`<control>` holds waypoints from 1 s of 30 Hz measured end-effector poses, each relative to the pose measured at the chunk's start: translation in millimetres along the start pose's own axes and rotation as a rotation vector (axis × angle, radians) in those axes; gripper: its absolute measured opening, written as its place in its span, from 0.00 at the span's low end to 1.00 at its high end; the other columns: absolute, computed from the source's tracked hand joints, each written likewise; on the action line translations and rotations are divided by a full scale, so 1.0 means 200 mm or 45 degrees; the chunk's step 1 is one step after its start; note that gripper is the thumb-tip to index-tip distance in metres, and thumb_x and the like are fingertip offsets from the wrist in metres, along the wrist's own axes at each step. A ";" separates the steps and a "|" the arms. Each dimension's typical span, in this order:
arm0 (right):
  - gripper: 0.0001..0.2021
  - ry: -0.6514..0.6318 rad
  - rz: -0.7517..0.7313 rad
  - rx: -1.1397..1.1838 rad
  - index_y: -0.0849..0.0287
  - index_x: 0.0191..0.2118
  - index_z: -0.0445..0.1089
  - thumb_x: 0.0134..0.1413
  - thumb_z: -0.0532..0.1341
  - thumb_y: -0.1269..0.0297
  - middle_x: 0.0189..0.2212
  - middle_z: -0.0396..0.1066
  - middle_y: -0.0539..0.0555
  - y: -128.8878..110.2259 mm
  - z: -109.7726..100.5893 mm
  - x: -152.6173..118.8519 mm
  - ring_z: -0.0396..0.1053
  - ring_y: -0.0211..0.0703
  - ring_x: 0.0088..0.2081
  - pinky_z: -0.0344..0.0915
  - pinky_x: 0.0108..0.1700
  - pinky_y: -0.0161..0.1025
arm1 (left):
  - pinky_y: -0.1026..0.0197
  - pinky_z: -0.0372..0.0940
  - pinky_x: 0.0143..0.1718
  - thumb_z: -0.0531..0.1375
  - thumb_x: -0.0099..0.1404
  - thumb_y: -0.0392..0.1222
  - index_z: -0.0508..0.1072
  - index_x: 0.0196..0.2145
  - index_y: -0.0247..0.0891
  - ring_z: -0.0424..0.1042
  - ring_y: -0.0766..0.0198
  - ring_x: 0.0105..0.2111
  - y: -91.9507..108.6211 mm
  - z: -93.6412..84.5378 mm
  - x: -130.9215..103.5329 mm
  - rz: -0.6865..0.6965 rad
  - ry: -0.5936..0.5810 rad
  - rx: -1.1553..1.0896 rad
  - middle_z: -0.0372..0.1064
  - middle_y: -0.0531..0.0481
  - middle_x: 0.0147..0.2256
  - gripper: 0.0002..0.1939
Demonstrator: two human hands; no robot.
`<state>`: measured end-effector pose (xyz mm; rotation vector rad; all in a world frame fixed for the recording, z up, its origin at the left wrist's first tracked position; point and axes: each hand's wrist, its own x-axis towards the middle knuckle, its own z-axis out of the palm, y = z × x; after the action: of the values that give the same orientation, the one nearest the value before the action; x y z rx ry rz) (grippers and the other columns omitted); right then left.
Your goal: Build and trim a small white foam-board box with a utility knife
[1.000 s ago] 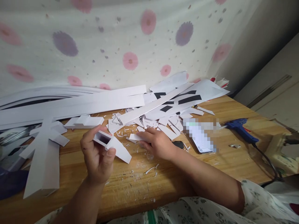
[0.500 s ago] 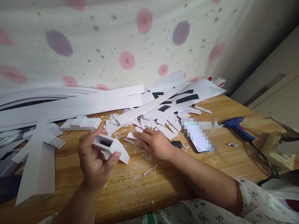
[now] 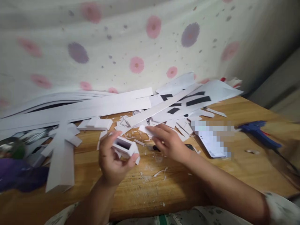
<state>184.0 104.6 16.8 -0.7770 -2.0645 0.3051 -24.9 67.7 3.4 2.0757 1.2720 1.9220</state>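
My left hand (image 3: 110, 164) is closed around a small white foam-board box (image 3: 127, 150), thumb on its near right end and fingers at its far left. A dark rectangular opening in the box faces up. To its right, my right hand (image 3: 173, 143) pinches a small flat white board piece (image 3: 144, 129) at the fingertips, over the scraps. The thumb's contact with that piece is partly hidden. A thin white strip (image 3: 139, 142) lies on the wood below it. Behind my right hand a small black object (image 3: 189, 147) is partly covered.
White offcuts (image 3: 185, 125) and a long strip (image 3: 164, 104) lie at the back. A T-shaped white structure (image 3: 62, 159) stands at left. To the right are a pixelated phone (image 3: 212, 145) and a blue glue gun (image 3: 259, 132) with its cord. Shavings dot the wooden table (image 3: 150, 193).
The view has swung left, so everything appears further right. My right hand has raised the small white piece slightly. My left hand has tilted the box, turning its opening more toward me.
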 end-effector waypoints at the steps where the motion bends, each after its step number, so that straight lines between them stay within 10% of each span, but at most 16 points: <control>1: 0.18 0.036 -0.024 0.027 0.61 0.54 0.66 0.58 0.54 0.72 0.38 0.70 0.58 -0.03 -0.04 0.02 0.69 0.40 0.35 0.69 0.36 0.39 | 0.49 0.71 0.40 0.69 0.49 0.45 0.59 0.55 0.41 0.71 0.53 0.43 0.01 0.01 0.00 0.016 -0.005 -0.077 0.65 0.41 0.47 0.38; 8: 0.13 -0.039 -0.238 -0.045 0.57 0.48 0.67 0.57 0.59 0.69 0.28 0.70 0.52 -0.31 -0.24 0.18 0.65 0.35 0.24 0.62 0.24 0.33 | 0.48 0.70 0.45 0.70 0.49 0.52 0.54 0.59 0.39 0.71 0.50 0.46 0.02 0.06 -0.02 0.010 0.051 -0.195 0.66 0.37 0.48 0.46; 30: 0.13 -0.113 -0.355 -0.463 0.64 0.45 0.70 0.62 0.52 0.63 0.23 0.66 0.52 -0.42 -0.10 0.19 0.61 0.34 0.19 0.55 0.19 0.31 | 0.51 0.72 0.43 0.68 0.52 0.51 0.55 0.58 0.38 0.73 0.52 0.44 0.05 0.07 0.00 0.184 0.156 -0.035 0.69 0.36 0.48 0.42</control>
<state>150.6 62.6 94.1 -0.6823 -2.3120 -0.1997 -7.8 67.4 5.0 2.1203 1.1371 2.1445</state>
